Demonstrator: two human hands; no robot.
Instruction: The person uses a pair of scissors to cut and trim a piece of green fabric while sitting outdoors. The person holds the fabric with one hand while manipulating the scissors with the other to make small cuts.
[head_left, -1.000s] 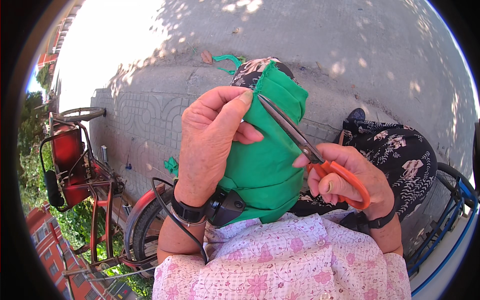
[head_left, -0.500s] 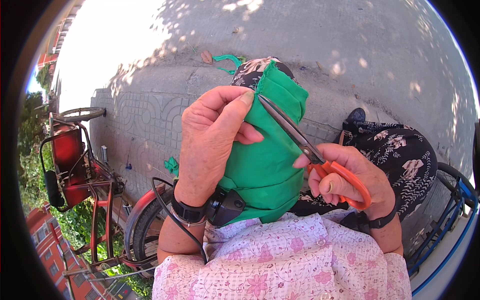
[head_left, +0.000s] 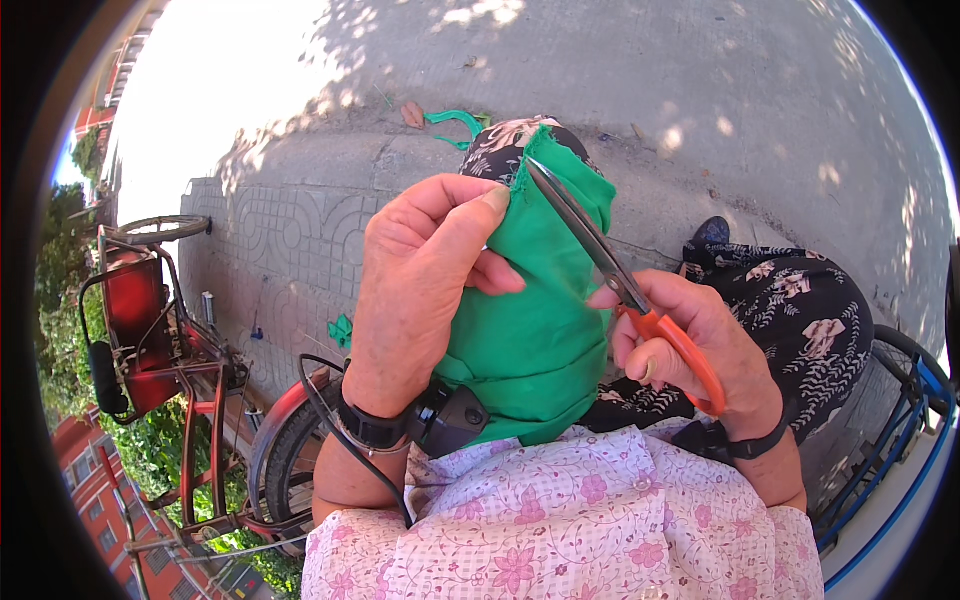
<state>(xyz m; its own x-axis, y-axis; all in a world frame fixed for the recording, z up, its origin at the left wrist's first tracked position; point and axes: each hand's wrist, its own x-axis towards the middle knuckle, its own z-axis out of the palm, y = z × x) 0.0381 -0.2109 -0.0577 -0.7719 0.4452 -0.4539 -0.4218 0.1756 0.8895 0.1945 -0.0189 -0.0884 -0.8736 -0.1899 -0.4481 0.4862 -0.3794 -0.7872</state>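
A green cloth [head_left: 530, 330] lies draped over my left thigh and knee, its upper left edge frayed. My left hand [head_left: 430, 250] pinches that frayed edge between thumb and forefinger, the other fingers curled. In my right hand [head_left: 690, 345] is a pair of scissors [head_left: 590, 240] with orange handles and dark metal blades. The blades look closed together. Their tips point up and left, over the cloth just beyond my left fingertips, close to the frayed edge; whether they touch it I cannot tell.
Green scraps lie on the pavement, a strip [head_left: 458, 120] past my knee and a crumpled piece [head_left: 341, 330] left of my wrist. A red tricycle [head_left: 135, 315] stands at the left. A blue metal frame with a wheel [head_left: 905, 400] is at the right. A black cable [head_left: 325, 400] runs along my left forearm.
The scissors have moved up, their tips passing from beside my left fingertips to farther along the cloth edge. My right hand has turned slightly; my left hand keeps its pinch.
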